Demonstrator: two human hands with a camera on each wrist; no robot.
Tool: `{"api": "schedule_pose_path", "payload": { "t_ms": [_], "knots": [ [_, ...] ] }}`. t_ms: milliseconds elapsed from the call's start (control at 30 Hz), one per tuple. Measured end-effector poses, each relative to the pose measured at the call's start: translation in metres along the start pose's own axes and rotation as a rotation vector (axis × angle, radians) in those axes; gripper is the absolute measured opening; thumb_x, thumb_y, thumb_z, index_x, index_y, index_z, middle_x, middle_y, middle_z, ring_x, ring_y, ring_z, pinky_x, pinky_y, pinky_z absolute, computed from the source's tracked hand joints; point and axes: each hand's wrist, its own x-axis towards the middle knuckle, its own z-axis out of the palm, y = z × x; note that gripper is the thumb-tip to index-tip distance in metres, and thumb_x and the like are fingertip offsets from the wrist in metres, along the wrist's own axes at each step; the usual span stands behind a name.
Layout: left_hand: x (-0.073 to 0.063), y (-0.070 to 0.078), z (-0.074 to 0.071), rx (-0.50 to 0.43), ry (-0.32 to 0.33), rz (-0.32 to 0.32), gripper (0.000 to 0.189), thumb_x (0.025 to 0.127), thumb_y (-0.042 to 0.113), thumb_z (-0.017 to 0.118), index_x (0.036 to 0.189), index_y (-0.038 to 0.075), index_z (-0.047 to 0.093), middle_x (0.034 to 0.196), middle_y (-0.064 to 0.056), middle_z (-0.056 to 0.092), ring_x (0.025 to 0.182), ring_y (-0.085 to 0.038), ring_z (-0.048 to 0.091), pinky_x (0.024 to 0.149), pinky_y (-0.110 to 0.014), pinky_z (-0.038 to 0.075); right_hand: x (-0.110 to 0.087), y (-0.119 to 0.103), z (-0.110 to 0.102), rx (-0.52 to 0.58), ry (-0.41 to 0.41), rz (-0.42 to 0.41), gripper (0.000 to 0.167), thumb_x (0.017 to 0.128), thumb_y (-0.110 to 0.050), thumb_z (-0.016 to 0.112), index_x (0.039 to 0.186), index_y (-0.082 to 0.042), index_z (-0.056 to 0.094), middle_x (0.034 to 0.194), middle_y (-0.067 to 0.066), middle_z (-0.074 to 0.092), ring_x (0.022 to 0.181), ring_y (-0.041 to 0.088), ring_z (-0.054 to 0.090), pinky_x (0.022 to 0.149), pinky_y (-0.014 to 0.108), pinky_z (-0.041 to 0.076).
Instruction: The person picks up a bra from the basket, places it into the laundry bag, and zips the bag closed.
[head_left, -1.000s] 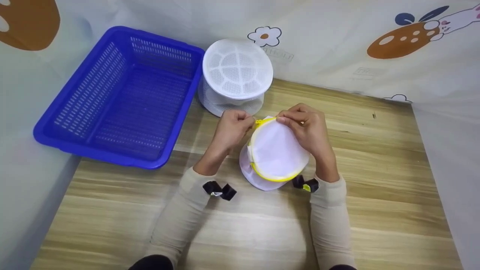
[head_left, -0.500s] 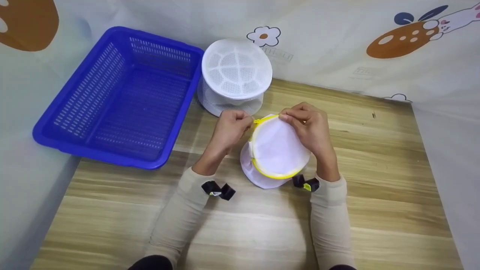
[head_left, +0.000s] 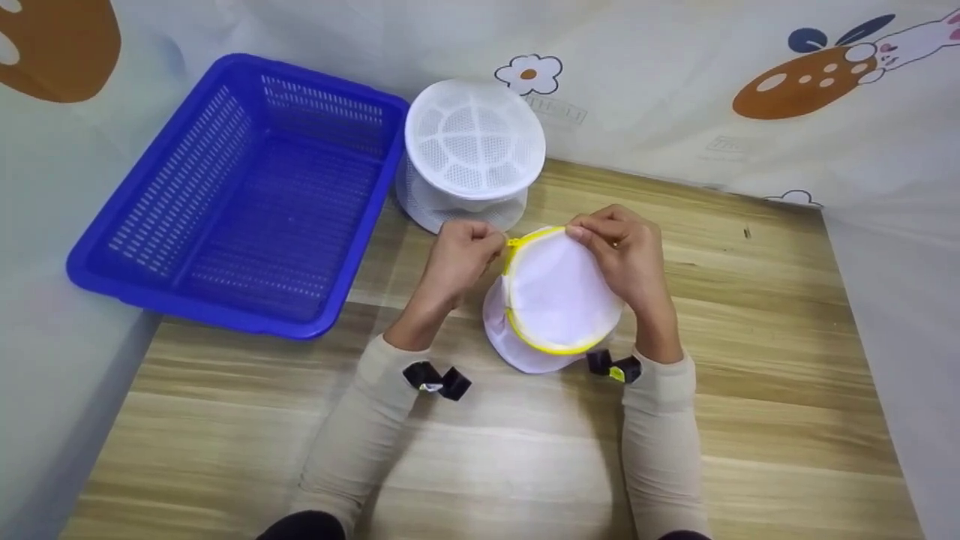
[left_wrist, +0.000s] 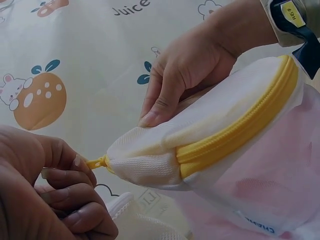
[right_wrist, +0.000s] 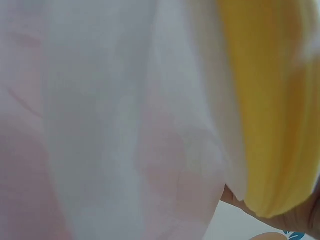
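Note:
A white cylindrical mesh laundry bag [head_left: 566, 292] with a round lid and a yellow zipper [left_wrist: 240, 127] stands tilted between the hands. My left hand [head_left: 463, 259] pinches the yellow zipper pull [left_wrist: 98, 163] at the bag's upper left edge. With thumb and fingers, my right hand [head_left: 628, 251] pinches the lid's far edge beside the zipper. In the left wrist view, a pale fabric tab covers the zipper's end, and pinkish cloth sides show below the lid. The right wrist view is filled by the bag's blurred side and zipper, with part of a hand behind.
A second white mesh laundry bag [head_left: 476, 139] stands upright at the back, behind the left hand. Next to it, a large blue plastic basket [head_left: 225, 319] with slotted sides takes up the left. Cloth walls [head_left: 645, 90] with printed fruit and flowers border the wooden table [head_left: 765, 360].
My right hand has moved slightly right along the lid's edge, and the bag has turned and shifted a little away and to the right. The left hand keeps its pinch, nearly still.

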Motion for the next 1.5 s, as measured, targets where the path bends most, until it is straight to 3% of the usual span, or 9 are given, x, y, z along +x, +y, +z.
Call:
{"api": "schedule_pose_path", "payload": {
  "t_ms": [367,633,967,1500],
  "knots": [
    [0.001,-0.001,-0.001,0.018,0.011,-0.002,0.029,0.078,-0.008,0.052,0.054,0.007,0.053,0.046,0.003,0.036,0.042,-0.006,0.03,0.04,-0.019,0.022,-0.002,-0.008,0.005,-0.035,-0.036,-0.02,0.012,0.085,-0.02,0.073,0.092,-0.011,0.078,0.086,-0.001,0.066,0.08,0.011,0.059,0.065,0.022,0.047],
    [0.001,0.0,0.001,-0.028,-0.012,-0.007,0.025,0.08,-0.009,0.051,0.057,0.0,0.056,0.047,0.002,0.039,0.041,-0.006,0.033,0.039,-0.018,0.025,-0.004,-0.016,0.015,-0.062,-0.113,-0.193,0.012,0.085,-0.018,0.073,0.095,-0.014,0.078,0.088,0.001,0.064,0.085,0.014,0.057,0.071,0.027,0.045],
    [-0.001,-0.001,0.006,-0.046,-0.033,0.0,0.03,0.082,-0.008,0.052,0.055,0.005,0.052,0.048,0.003,0.038,0.042,-0.006,0.032,0.04,-0.018,0.023,-0.006,-0.017,0.02,-0.055,-0.14,-0.258,0.011,0.083,-0.014,0.073,0.093,-0.012,0.078,0.086,0.001,0.064,0.083,0.015,0.058,0.071,0.026,0.047],
    [-0.003,0.001,0.006,-0.03,-0.015,-0.003,0.028,0.08,-0.007,0.053,0.055,0.006,0.054,0.047,0.004,0.037,0.041,-0.005,0.031,0.039,-0.018,0.023,-0.002,-0.012,0.015,-0.011,-0.124,-0.234,0.009,0.083,-0.014,0.073,0.089,-0.01,0.078,0.081,0.0,0.065,0.075,0.014,0.058,0.065,0.021,0.046]
  ]
}}
